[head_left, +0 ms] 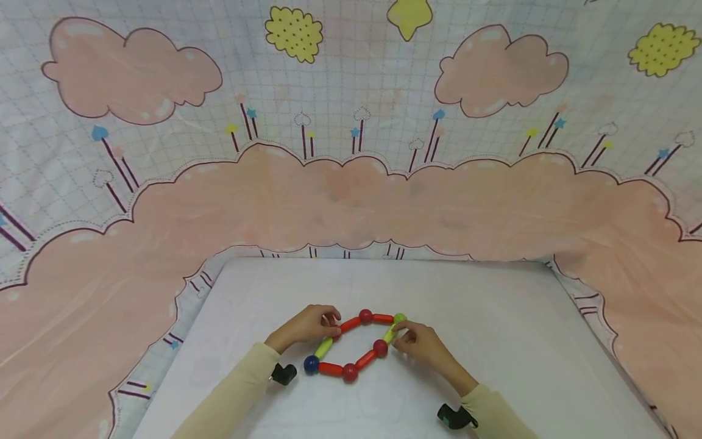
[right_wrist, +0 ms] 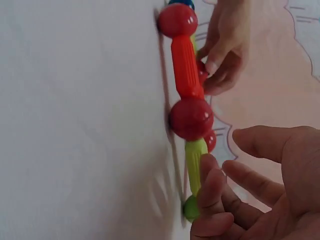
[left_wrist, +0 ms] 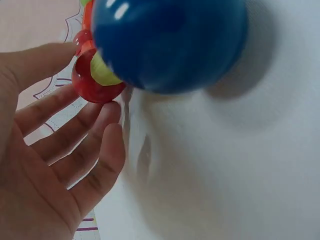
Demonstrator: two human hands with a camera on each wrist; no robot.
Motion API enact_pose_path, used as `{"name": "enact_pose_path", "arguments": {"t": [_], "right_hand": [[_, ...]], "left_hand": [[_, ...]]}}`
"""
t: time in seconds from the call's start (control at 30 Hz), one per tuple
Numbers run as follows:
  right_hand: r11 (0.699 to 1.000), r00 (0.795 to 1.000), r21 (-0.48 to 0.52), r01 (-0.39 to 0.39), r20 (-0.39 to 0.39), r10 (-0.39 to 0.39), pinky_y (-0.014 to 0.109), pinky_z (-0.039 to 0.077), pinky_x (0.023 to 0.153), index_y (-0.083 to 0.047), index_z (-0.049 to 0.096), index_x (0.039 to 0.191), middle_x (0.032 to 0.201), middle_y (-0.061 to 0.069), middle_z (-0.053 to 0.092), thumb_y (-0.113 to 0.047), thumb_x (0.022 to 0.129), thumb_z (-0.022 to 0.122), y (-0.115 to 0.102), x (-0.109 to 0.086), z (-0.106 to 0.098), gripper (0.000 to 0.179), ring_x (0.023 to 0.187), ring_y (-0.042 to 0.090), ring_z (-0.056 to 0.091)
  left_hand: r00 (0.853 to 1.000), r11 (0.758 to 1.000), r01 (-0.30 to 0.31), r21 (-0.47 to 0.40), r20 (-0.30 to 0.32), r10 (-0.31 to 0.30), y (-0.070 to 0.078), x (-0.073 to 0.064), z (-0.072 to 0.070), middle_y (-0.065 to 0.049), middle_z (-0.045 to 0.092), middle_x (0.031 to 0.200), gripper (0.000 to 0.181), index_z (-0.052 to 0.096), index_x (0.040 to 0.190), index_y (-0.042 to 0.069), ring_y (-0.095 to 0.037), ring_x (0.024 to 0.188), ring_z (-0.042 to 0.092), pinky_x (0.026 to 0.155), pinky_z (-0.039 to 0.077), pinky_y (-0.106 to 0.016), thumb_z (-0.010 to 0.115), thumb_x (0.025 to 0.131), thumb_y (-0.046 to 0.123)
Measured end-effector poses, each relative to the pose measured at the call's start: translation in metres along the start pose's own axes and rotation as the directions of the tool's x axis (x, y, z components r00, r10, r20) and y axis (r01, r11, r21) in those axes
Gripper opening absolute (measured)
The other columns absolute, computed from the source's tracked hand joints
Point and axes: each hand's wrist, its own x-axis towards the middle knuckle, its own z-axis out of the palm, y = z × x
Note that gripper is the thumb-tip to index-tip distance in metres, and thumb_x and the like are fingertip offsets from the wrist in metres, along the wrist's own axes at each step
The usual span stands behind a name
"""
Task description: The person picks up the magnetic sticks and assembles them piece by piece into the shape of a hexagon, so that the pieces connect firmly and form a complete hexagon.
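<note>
A closed ring of magnetic balls and rods lies on the white table, with red rods (head_left: 331,369) and yellow-green rods (head_left: 324,347) between the balls. My left hand (head_left: 307,324) pinches a red ball (left_wrist: 90,82) at the ring's left between thumb and fingers. The blue ball (head_left: 311,364) sits nearest that wrist and looms large in the left wrist view. At the ring's right side is my right hand (head_left: 423,345), fingers loosely bent and thumb apart. Its fingers overlap a yellow-green rod (right_wrist: 194,172) and partly hide the green ball (right_wrist: 190,208). Another red ball (right_wrist: 191,119) joins that rod.
White table (head_left: 482,305) surrounds the ring. Behind and along the sides hangs a patterned cloth (head_left: 351,201) with clouds. Dark wrist cameras (head_left: 457,417) sit at both cuffs.
</note>
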Motion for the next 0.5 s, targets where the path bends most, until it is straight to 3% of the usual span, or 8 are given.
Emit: {"name": "enact_pose_path", "arguments": {"t": [0.27, 0.5], "right_hand": [[0.999, 0.989, -0.037, -0.009, 0.146, 0.014, 0.027, 0.042, 0.056, -0.013, 0.065, 0.118, 0.072, -0.002, 0.064, -0.029, 0.088, 0.072, -0.010, -0.001, 0.012, 0.035, 0.064, 0.012, 0.054], [0.983, 0.993, -0.181, 0.019, 0.117, 0.002, 0.024, 0.038, 0.053, -0.016, 0.066, 0.118, 0.068, -0.005, 0.057, -0.035, 0.088, 0.071, -0.014, 0.001, 0.023, 0.035, 0.061, 0.011, 0.050]], "left_hand": [[1.000, 1.000, 0.003, 0.021, 0.019, -0.003, 0.000, -0.002, 0.004, 0.001, 0.063, 0.096, 0.024, 0.068, 0.107, 0.016, -0.016, 0.086, 0.054, 0.077, 0.048, -0.031, 0.076, 0.085, 0.023], [1.000, 1.000, -0.012, 0.010, 0.019, 0.012, -0.004, 0.001, 0.005, 0.001, 0.062, 0.093, 0.022, 0.068, 0.104, 0.016, -0.015, 0.081, 0.054, 0.070, 0.047, -0.026, 0.076, 0.085, 0.026]]}}
